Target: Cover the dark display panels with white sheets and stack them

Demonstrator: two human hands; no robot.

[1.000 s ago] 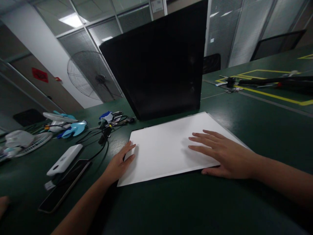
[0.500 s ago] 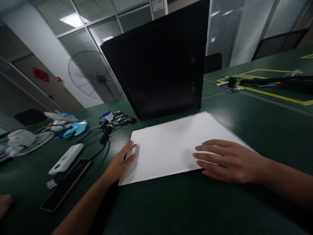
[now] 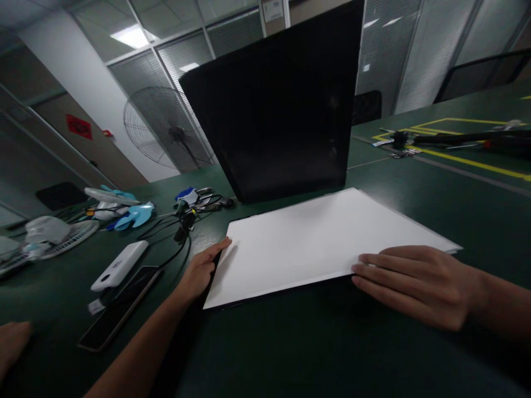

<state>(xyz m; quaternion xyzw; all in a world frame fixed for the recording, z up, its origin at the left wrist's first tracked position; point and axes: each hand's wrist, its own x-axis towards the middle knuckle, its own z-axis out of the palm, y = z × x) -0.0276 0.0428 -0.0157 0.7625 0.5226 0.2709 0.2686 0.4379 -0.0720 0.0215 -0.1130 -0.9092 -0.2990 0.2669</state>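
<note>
A large white sheet [image 3: 286, 243] lies slanted on the dark green table, a thin dark edge showing beneath its near and left sides. At its right corner a second white layer peeks out. My left hand [image 3: 202, 273] is open at the left edge, one finger stretched out and its tip touching the sheet near the far left corner; the other fingers are partly hidden. Across the near edge, toward the right, rests my right hand [image 3: 423, 282], its fingers stretched out and close together on the sheet. Its thumb is out of sight.
A big black panel [image 3: 277, 116] stands upright just behind the sheet. To the left are a phone [image 3: 120, 309], a white device [image 3: 120, 265], tangled cables [image 3: 186, 221] and fan parts [image 3: 133, 215]. Another person's hand [image 3: 14, 340] shows at the left edge. Dark equipment [image 3: 452, 138] lies far right.
My right hand has slid right and nearer along the sheet, uncovering its right corner. My left hand's thumb has drawn back off the sheet. The view has shifted slightly.
</note>
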